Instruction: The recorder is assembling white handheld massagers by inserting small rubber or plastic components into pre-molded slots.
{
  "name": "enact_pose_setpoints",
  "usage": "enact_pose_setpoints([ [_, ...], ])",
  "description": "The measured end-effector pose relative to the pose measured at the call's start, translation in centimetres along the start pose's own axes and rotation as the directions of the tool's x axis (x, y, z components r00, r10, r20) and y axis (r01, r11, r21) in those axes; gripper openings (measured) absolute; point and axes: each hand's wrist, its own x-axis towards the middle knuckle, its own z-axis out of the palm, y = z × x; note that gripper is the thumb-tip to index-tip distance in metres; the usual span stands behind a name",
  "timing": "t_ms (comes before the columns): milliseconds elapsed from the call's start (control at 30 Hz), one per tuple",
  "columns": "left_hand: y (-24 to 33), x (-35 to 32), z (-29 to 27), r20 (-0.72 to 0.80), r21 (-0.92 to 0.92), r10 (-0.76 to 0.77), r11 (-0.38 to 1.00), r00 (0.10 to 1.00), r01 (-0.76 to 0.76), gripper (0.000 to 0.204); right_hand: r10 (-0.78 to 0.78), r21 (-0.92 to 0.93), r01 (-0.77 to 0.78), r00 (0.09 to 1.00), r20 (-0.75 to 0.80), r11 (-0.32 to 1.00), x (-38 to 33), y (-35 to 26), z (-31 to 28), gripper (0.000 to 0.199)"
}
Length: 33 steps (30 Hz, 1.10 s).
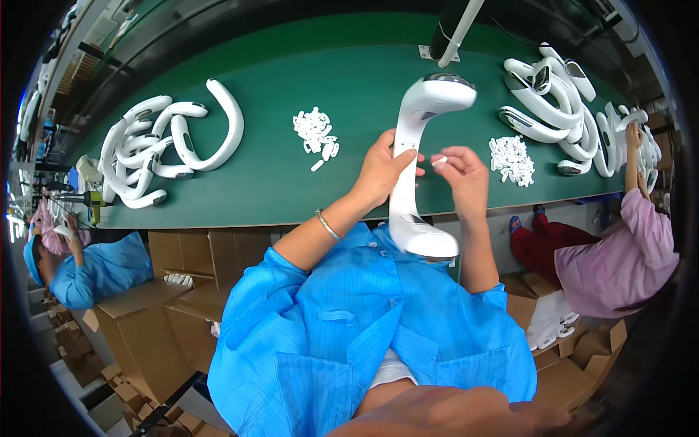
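Below the green belt, to my left, open brown cardboard boxes stand on the floor with flaps spread, and one holds white parts. More small brown cartons are stacked further left, near the floor's edge. On my right, by the co-worker in pink, another open brown carton holds white pieces. I see no labels, signs or screens.

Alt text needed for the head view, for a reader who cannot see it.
The left hand grips a curved white device upright over a green belt, while the right hand pinches a small white piece beside it. Piles of similar devices and pieces lie on the belt.
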Motion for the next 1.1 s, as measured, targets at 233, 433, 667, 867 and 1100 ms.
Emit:
enact_pose_setpoints([
  [233, -1.3, -0.6, 0.9, 0.01, 0.028, 0.183, 0.983, 0.983, -0.183, 0.028, -0.054, 0.272, 0.07, 0.996, -0.067, 0.96, -0.3, 0.8, 4.1, 0.017],
  [433, -1.6, -1.0, -0.3, 0.105, 0.181, 0.353, 0.913, 0.93, -0.367, 0.039, 0.031, 0.479, 0.014, 0.996, -0.086, 0.878, -1.4, 1.9, 5.1, 0.031],
  [667, -0.5, -1.9, -0.5, 0.227, 0.176, 0.355, 0.901, 0.907, -0.397, 0.046, 0.053, 0.458, 0.031, 0.984, -0.169, 0.888, -2.5, -0.6, 6.8, 0.02],
  [867, -1.2, -2.1, -0.4, 0.192, 0.291, 0.425, 0.836, 0.885, -0.465, 0.042, 0.074, 0.678, -0.077, 0.997, 0.034, 0.731, -2.4, 3.4, 4.2, 0.034],
  [1100, -1.4, -2.2, 0.2, 0.094, 0.116, 0.426, 0.893, 0.9, -0.435, 0.033, -0.024, 0.479, 0.006, 0.999, 0.03, 0.878, -1.7, 4.1, 3.6, 0.037],
])
